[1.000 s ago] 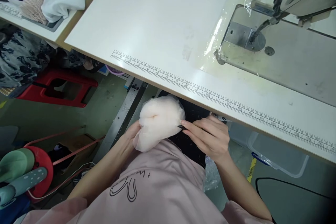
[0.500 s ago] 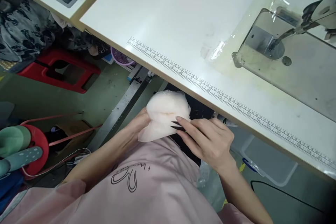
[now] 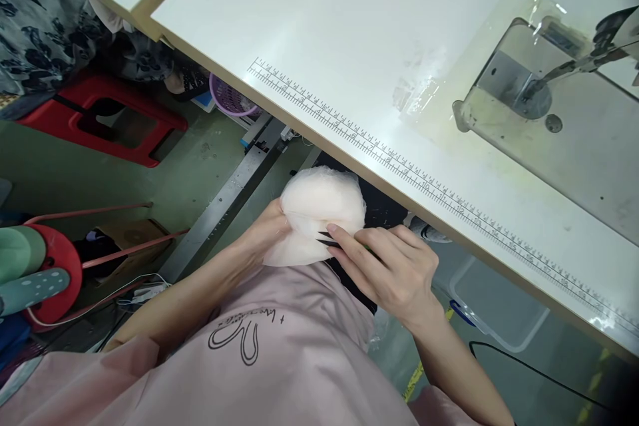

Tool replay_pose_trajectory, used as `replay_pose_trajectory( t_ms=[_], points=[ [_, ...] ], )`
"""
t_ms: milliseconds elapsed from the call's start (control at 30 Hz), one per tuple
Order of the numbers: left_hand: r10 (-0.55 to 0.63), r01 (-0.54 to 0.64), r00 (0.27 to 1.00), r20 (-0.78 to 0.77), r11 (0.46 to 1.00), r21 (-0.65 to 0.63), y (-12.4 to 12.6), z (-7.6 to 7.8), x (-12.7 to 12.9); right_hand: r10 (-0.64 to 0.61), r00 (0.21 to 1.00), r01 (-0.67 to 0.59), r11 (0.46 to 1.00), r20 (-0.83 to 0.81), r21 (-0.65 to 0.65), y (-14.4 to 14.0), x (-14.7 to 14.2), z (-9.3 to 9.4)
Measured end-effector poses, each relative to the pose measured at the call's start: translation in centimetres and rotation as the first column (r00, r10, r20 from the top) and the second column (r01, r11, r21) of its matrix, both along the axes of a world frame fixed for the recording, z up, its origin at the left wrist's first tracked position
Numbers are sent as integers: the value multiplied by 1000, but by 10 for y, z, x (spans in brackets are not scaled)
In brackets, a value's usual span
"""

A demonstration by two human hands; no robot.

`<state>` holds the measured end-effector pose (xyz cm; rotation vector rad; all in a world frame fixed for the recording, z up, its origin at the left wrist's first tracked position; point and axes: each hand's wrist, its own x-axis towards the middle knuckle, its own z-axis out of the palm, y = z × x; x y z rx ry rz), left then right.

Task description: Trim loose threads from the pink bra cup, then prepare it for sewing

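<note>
My left hand (image 3: 262,233) grips a pale pink, sheer padded fabric piece (image 3: 319,203) from its left side, just below the table's front edge. My right hand (image 3: 389,269) holds small black thread snips (image 3: 327,239) whose open blades point left and touch the fabric's lower right side. Both hands are over my lap, above my pink top. The palm of my left hand is hidden behind the fabric.
A white sewing table (image 3: 319,33) with a printed ruler (image 3: 399,166) along its edge spans the view. The sewing machine bed and presser foot (image 3: 529,90) sit at the right. A red stool (image 3: 104,123) and a purple basket (image 3: 227,96) stand on the floor at left; a clear bin (image 3: 494,306) lies under the table.
The snips' blades have moved left, further onto the fabric. The view has drifted, so the table and machine sit a little more to the right in the picture.
</note>
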<state>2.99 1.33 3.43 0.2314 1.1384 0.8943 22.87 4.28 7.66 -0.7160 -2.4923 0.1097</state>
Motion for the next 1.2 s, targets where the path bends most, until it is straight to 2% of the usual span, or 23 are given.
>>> replay_pose_trajectory(
  t_ms=[333,500,667,867,1133,1200],
  points=[
    [0,-2,994,111,1000,10,0,1,2,2,999,-4,998,37,66,-1,-1,3],
    [25,-24,999,24,999,-42,2,3,3,5,997,-14,993,77,121,-2,1,2],
    [27,-26,999,25,998,-50,3,3,4,17,996,-29,990,87,139,-1,-1,2],
    [32,-31,999,15,998,-51,3,2,5,42,999,-43,998,21,51,4,-5,0],
    [-49,50,999,23,999,-15,0,0,4,93,995,-94,994,-33,-61,6,-5,-7],
    [-34,34,999,8,999,-25,1,1,5,121,987,-131,987,-101,-93,5,-6,-7]
  ],
)
